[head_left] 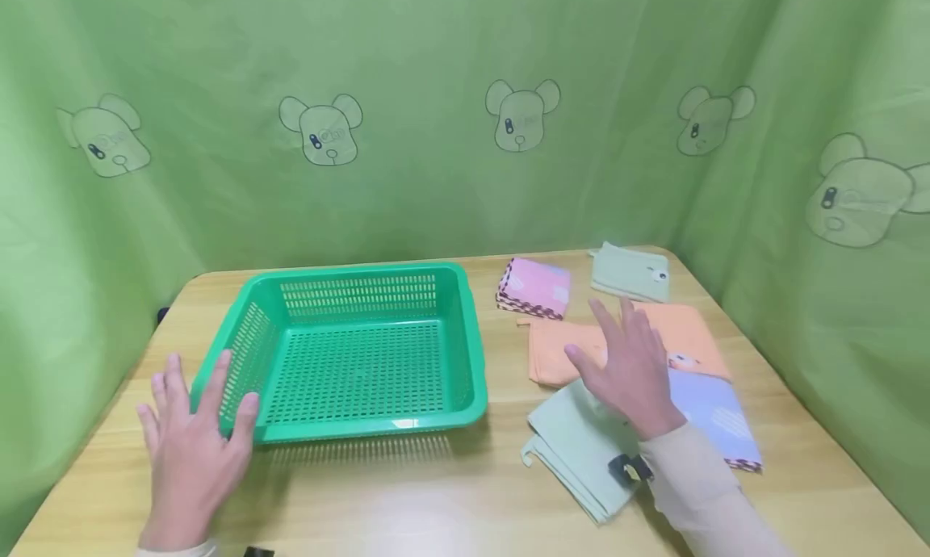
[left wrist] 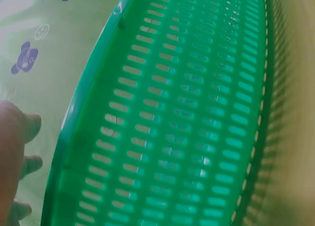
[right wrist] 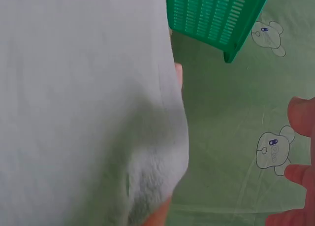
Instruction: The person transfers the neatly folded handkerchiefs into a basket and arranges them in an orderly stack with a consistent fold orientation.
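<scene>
In the head view, the left hand (head_left: 194, 454) is at the near left corner of a green rectangular plastic basket (head_left: 356, 371) with slotted walls. The back of the hand is turned up, the fingers point to the far side, and its grip is apart: the fingers are straight and spread. I cannot tell whether they touch the basket; in the left wrist view, they appear outside its wall.

The right hand (head_left: 630, 373) is above the cloths on the right, and its arm, in a pale sleeve (head_left: 701, 480), comes from the near right. This hand points to the far left, with fingers extended and thumb standing away, so its grip is also apart.

Around it lie orange folded cloth (head_left: 555, 351), partly covered by the hand, a pale green folded cloth (head_left: 577, 432) on the near side, and a blue-violet folded cloth (head_left: 705, 412) to the right. Farther away lie a pink patterned folded cloth (head_left: 538, 286) and another pale green cloth (head_left: 625, 273). The basket stands on the left part of the light wooden worktop (head_left: 407, 508).
</scene>
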Demonstrator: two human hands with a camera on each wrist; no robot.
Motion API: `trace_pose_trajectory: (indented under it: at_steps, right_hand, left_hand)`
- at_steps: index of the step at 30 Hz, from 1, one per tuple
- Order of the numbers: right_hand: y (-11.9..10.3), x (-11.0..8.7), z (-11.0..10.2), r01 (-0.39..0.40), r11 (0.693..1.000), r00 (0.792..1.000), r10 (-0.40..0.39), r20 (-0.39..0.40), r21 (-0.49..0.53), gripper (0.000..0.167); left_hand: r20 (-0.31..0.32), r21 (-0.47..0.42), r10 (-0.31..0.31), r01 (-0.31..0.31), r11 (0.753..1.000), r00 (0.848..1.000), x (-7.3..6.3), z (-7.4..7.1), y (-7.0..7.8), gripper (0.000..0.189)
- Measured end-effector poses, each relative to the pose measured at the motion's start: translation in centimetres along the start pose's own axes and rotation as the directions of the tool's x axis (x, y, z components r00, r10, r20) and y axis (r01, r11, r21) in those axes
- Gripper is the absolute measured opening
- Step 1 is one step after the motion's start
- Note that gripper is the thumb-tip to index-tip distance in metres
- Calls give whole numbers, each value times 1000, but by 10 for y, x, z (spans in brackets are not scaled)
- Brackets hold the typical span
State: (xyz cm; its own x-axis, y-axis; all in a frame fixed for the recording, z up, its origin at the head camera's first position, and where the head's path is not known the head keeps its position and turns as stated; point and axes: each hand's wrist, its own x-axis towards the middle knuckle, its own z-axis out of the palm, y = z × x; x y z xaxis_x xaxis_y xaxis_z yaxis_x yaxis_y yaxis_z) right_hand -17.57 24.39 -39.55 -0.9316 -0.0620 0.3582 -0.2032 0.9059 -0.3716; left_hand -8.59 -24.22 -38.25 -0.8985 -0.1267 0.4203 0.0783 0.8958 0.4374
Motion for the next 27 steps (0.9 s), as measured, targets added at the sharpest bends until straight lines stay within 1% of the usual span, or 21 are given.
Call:
trace_pose_trajectory:
  at_steps: [3,8,11,14,17,20,23,27]
  right_hand:
    - [0,7,-2,-9,1000,1000,8,14,19,75]
    - [5,17,-6,-60,996,997,57,57,67,75]
    - [10,23,-8,-81,989,995,73,70,125,73]
    - [15,31,-9,-89,979,995,78,69,183,69]
    - [17,39,-10,-121,965,991,103,89,233,67]
    - [18,46,-11,-163,944,983,131,127,287,68]
    - [20,57,-10,-212,914,972,161,171,346,71]
    - [22,71,-6,-311,838,945,224,237,449,73]
  left_hand:
    - [-27,-44,2,-3,999,1000,-4,-2,-5,59]
    - [-46,-92,-7,3,996,999,-12,0,-12,58]
    - [-43,-118,-38,33,993,998,-15,5,-15,55]
    - [-24,-141,-73,69,988,997,-16,11,-16,52]
    - [-19,-166,-89,84,983,996,-16,15,-16,48]
    - [-23,-189,-119,113,975,993,-17,16,-15,44]
    - [-15,-197,-155,149,969,988,-18,16,-15,41]
    - [-11,-217,-180,173,961,984,-17,17,-13,38]
